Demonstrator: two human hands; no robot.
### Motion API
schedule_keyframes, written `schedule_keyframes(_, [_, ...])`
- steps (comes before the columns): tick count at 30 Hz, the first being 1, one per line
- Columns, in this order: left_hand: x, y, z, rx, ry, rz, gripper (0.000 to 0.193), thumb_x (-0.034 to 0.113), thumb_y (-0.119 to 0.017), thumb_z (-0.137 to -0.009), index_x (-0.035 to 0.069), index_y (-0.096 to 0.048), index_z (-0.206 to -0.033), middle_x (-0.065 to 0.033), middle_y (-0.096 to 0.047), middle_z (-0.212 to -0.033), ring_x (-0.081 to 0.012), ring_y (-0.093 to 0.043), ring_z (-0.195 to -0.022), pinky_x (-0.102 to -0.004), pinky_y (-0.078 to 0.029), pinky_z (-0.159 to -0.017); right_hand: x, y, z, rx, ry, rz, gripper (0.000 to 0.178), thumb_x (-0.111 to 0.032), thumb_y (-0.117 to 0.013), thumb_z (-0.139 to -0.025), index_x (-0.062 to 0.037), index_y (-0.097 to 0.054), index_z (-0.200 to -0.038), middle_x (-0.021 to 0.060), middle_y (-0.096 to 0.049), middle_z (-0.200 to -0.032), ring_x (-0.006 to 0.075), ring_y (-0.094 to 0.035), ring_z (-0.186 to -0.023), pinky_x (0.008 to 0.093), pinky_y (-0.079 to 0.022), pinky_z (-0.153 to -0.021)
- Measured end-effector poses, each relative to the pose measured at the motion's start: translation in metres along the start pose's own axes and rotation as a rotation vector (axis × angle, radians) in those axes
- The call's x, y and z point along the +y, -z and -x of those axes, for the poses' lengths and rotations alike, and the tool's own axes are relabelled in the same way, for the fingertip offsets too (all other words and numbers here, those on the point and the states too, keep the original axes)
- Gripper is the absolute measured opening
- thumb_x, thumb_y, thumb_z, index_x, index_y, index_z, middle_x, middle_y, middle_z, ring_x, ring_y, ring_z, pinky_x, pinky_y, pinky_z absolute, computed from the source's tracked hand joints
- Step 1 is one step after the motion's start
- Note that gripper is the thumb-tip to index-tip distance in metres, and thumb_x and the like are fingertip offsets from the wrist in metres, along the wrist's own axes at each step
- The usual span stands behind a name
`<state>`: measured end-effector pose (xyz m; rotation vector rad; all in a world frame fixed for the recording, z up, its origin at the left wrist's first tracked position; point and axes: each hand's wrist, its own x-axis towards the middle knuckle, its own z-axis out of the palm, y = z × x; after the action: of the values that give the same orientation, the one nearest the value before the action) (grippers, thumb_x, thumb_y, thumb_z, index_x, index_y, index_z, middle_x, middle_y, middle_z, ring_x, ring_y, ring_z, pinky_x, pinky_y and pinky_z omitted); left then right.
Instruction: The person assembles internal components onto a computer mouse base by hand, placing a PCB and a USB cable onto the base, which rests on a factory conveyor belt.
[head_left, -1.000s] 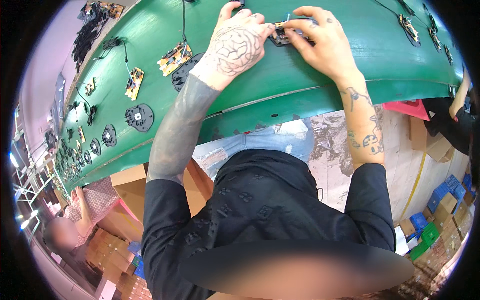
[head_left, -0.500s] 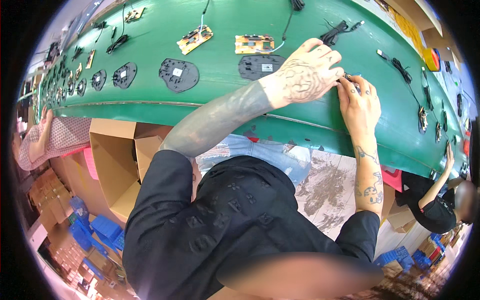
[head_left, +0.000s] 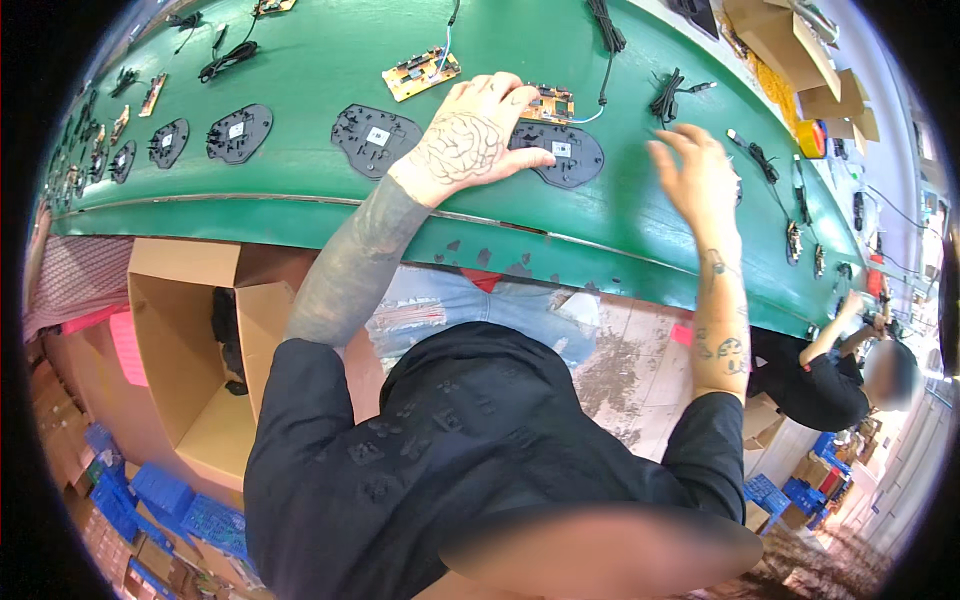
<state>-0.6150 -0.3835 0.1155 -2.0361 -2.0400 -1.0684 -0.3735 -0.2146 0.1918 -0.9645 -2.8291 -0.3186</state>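
Note:
My left hand (head_left: 462, 135) reaches over the green work surface (head_left: 290, 165), thumb spread from its fingers. Its fingertips are at the left end of a tan circuit board (head_left: 553, 104) with a cable. The thumb overlaps a dark plastic shell (head_left: 572, 160) bearing a small white label; I cannot tell whether the hand touches either one. Farther right, my right hand (head_left: 705, 185) is raised with fingers apart and nothing visible in them. A small dark part (head_left: 738, 188) shows just behind it, mostly hidden.
Another shell (head_left: 377, 138) and wired board (head_left: 421, 73) lie left of centre, with several more farther left. Coiled black cables (head_left: 668, 100) lie to the right. An open cardboard box (head_left: 190, 350) stands below the left edge. Another person (head_left: 815, 385) works at the right.
My hands were together over a small part at the right. They have separated: the left moved left to the board and shell, and the right opened. The view has shifted slightly.

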Motion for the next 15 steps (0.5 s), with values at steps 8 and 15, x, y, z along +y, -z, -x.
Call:
schedule_keyframes(8, [-0.002,-0.006,0.008,0.041,-0.007,0.087,0.054,0.038,-0.077,-0.080,0.008,-0.057,-0.120,-0.0128,-0.055,-0.125,-0.0327,-0.055,-0.115,-0.0432,-0.045,-0.098,-0.090,-0.018,-0.052,-0.136,-0.188,-0.576,0.032,-0.036,-0.063,-0.093,-0.0150,-0.071,-0.117,0.0144,-0.070,-0.104,0.0266,-0.068,-0.097,0.0359,-0.052,-0.088])
schedule_keyframes(15, [-0.005,-0.009,0.012,0.005,-0.037,0.091,0.044,0.035,-0.074,-0.082,0.010,-0.061,-0.117,-0.0125,-0.052,-0.133,-0.0315,-0.055,-0.119,-0.0427,-0.044,-0.100,-0.080,-0.032,-0.090,-0.170,-0.394,-1.209,0.037,-0.029,-0.061,-0.099,-0.0127,-0.060,-0.133,0.0065,-0.070,-0.113,0.0163,-0.063,-0.106,0.0274,-0.049,-0.085])
